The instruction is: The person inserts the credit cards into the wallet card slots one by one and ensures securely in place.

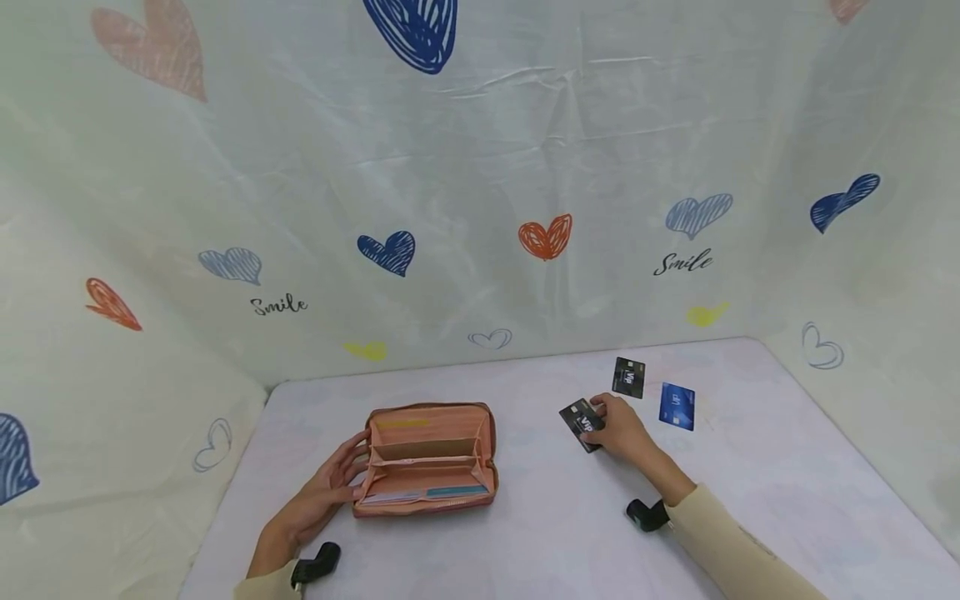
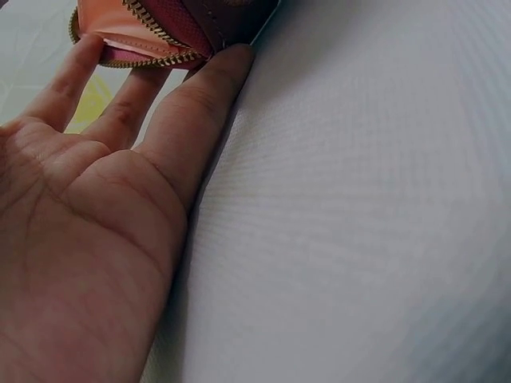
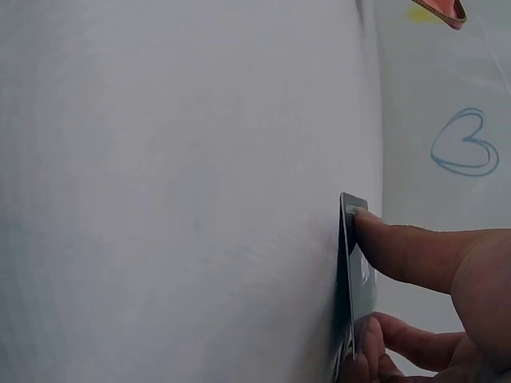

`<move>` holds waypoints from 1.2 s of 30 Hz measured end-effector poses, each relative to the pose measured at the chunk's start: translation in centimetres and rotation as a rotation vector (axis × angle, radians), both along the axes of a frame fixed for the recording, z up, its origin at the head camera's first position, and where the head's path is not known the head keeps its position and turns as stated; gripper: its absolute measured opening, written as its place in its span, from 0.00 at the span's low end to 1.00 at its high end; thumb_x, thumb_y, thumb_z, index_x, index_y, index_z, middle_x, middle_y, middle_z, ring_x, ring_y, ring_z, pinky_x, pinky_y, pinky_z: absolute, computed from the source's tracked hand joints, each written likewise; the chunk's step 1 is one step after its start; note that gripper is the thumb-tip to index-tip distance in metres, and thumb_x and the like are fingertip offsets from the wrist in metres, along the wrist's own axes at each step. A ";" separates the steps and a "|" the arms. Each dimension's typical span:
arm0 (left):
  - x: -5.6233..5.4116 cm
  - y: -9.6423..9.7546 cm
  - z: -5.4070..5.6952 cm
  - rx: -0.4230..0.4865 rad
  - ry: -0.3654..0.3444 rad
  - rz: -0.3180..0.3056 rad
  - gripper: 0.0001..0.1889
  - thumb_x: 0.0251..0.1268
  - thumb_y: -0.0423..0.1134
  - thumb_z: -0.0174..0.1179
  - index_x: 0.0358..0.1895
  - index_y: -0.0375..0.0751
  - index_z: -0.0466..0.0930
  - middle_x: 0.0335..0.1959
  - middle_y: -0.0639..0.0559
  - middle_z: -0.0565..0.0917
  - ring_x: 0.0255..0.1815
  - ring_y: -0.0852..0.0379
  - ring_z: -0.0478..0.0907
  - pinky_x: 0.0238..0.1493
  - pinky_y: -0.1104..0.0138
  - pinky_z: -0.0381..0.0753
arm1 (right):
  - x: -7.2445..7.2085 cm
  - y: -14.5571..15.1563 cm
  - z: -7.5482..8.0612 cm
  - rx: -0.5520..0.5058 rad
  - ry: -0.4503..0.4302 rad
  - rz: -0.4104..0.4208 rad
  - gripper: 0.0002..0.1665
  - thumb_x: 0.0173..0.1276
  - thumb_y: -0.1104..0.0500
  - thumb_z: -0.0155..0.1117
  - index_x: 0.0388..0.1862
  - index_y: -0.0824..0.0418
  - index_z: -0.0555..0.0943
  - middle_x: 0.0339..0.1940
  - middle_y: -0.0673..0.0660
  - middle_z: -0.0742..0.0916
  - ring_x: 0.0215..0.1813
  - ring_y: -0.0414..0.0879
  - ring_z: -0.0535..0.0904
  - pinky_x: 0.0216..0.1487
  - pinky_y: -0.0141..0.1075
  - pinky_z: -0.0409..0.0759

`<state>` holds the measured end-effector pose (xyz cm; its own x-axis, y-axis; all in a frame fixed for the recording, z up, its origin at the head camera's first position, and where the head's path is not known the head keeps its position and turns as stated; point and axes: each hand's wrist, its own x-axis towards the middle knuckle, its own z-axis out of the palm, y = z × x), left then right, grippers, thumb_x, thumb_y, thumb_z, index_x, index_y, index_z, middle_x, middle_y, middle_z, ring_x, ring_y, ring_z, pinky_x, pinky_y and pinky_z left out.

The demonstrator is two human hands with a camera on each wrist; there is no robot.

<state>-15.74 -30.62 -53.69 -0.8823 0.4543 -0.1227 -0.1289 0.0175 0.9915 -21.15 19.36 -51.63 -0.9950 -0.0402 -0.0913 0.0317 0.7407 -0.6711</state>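
Observation:
An unzipped pink wallet point(image 1: 431, 435) lies spread open on the table, its pleated pockets facing up. My left hand point(image 1: 322, 493) holds its left end. In the left wrist view the thumb point(image 2: 200, 104) is at the wallet's lower corner and other fingers reach the zipped edge. To the right, my right hand point(image 1: 627, 433) pinches a black VIP card point(image 1: 576, 417) by its edges, close over the table. The right wrist view shows this card point(image 3: 361, 279) nearly edge-on between thumb and fingers. A second black VIP card point(image 1: 628, 377) and a blue card point(image 1: 677, 407) lie just beyond that hand.
A teal strip point(image 1: 457, 492) and a pale lilac strip point(image 1: 392, 498) show in the wallet's front pocket. The white table point(image 1: 540, 533) meets a hanging sheet point(image 1: 465, 192) printed with hearts at the back and sides. A black wrist device point(image 1: 647, 515) sits by each sleeve.

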 end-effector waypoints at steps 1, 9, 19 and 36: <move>0.0 0.0 0.0 0.004 0.002 -0.003 0.45 0.72 0.31 0.63 0.86 0.47 0.47 0.73 0.66 0.66 0.70 0.68 0.72 0.67 0.70 0.76 | 0.1 0.1 0.1 0.000 0.003 0.002 0.38 0.58 0.67 0.80 0.64 0.79 0.74 0.51 0.72 0.84 0.51 0.60 0.82 0.57 0.56 0.80; -0.2 0.1 0.1 -0.014 0.005 0.003 0.46 0.72 0.31 0.64 0.87 0.46 0.47 0.73 0.65 0.65 0.69 0.68 0.72 0.66 0.70 0.75 | 0.3 0.2 0.2 0.016 0.012 0.008 0.33 0.61 0.67 0.79 0.60 0.81 0.76 0.50 0.71 0.84 0.49 0.59 0.81 0.57 0.56 0.81; -0.3 0.0 -0.2 -0.012 0.014 -0.002 0.46 0.72 0.31 0.64 0.87 0.48 0.47 0.73 0.65 0.65 0.70 0.68 0.72 0.66 0.70 0.75 | 0.3 0.3 0.0 0.069 0.030 -0.004 0.33 0.59 0.64 0.81 0.60 0.77 0.79 0.49 0.68 0.84 0.49 0.59 0.81 0.55 0.53 0.73; -0.2 -0.2 -0.4 -0.009 0.014 -0.001 0.46 0.72 0.31 0.64 0.86 0.48 0.48 0.74 0.65 0.64 0.70 0.69 0.71 0.67 0.70 0.75 | 0.1 0.5 -0.1 -0.056 0.075 0.056 0.11 0.69 0.71 0.67 0.49 0.71 0.85 0.37 0.59 0.87 0.40 0.50 0.82 0.42 0.43 0.83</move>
